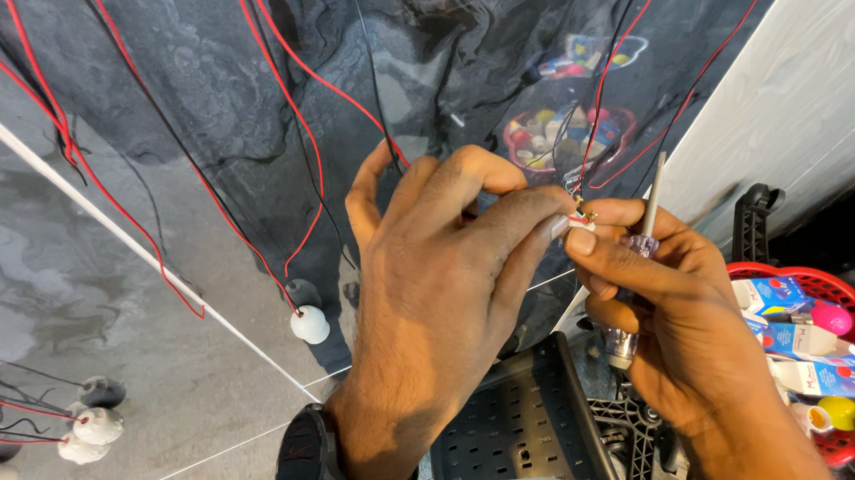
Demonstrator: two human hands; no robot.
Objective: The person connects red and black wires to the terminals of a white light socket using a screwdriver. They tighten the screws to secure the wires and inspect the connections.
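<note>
Left hand (435,271) raised, fingers curled together and pinched on the bare end of a thin red-and-white wire (579,221). Right hand (674,297) pressed against it from the right, thumb and forefinger clamped on the same wire end, remaining fingers wrapped round a small screwdriver (642,255) with a clear handle and its metal shaft pointing up. Both hands touching at the fingertips, the wire end caught between them. Dark watch (304,457) on the left wrist. Above and left of the hands, red and black wires (288,90) running over a glossy dark marbled floor (156,101). Below left of the left hand, a white bulb holder (309,324) at a wire's end; more holders (93,427) well apart, further left. Below the hands, a black plastic stool (525,417). Right of the right hand, a red basket (835,289) with small boxes (821,343).
</note>
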